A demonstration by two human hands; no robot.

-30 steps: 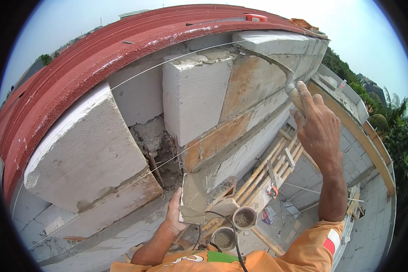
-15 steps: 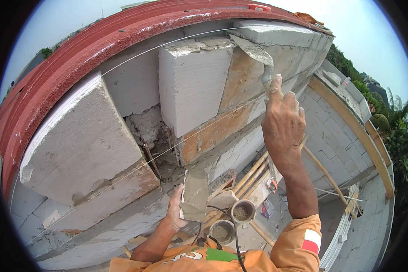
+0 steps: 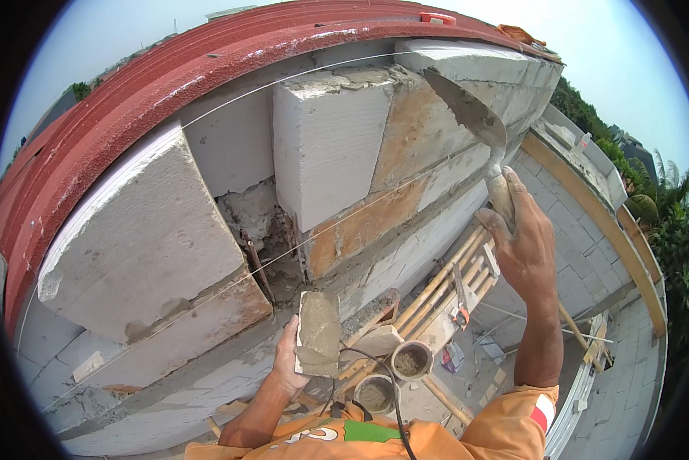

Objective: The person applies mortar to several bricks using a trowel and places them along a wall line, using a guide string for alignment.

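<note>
My right hand (image 3: 527, 241) is closed around the handle of a trowel (image 3: 471, 111), whose mortar-smeared blade points up and left in front of the wall. A small white block (image 3: 318, 330) with grey mortar spread over its upper face rests in my left hand (image 3: 286, 360), fingers gripping its left side. Beyond the hands stands a white block (image 3: 331, 146) with mortar on its top. A gap holding rough mortar (image 3: 256, 222) and thin rods lies between it and a large white block (image 3: 141, 245) on the left. A taut string (image 3: 229, 285) crosses the wall face.
Red metal roofing (image 3: 130, 107) curves along the wall's far side. Below me are two buckets of mortar (image 3: 411, 360), bamboo poles (image 3: 429, 303) and a saw with an orange handle (image 3: 461, 316). A black cable (image 3: 394, 383) hangs before my shirt. Block walls (image 3: 567, 222) stand at right.
My right hand has drawn the trowel away from the white block's top, moving right and downward. The blade has turned. My left hand with the small block has shifted slightly left.
</note>
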